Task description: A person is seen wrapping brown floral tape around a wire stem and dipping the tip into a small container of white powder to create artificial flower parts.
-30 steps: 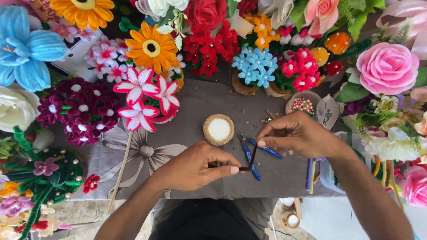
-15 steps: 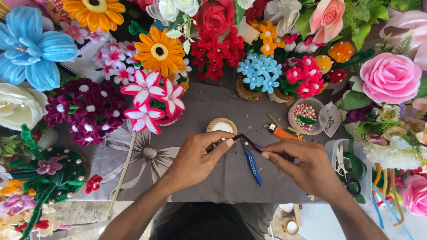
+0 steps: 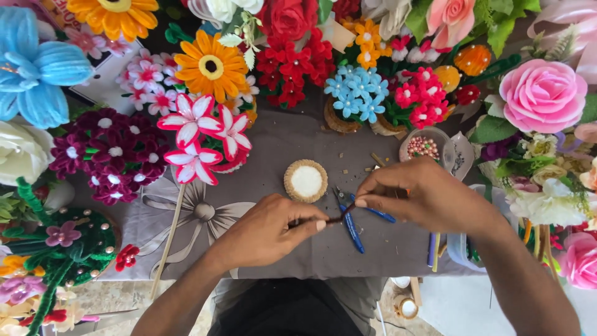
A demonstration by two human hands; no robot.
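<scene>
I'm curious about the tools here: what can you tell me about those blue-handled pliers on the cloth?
The blue-handled pliers lie flat on the grey cloth, just beneath the two hands. They have two slim blue grips and a small dark metal head pointing toward the round woven coaster. One grip runs under the right hand. Neither hand seems to grip them.

Blue-handled pliers [image 3: 352, 225] partly hidden under hands; pink rose [image 3: 578, 258] cut by right edge.

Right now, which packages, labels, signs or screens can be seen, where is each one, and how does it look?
Printed card or sheet: top left, under the pink and white flowers; white with a dark edge, mostly covered.
Tan paper tag: top centre, among the red and orange flowers; small, angled.
No screens visible.
</scene>
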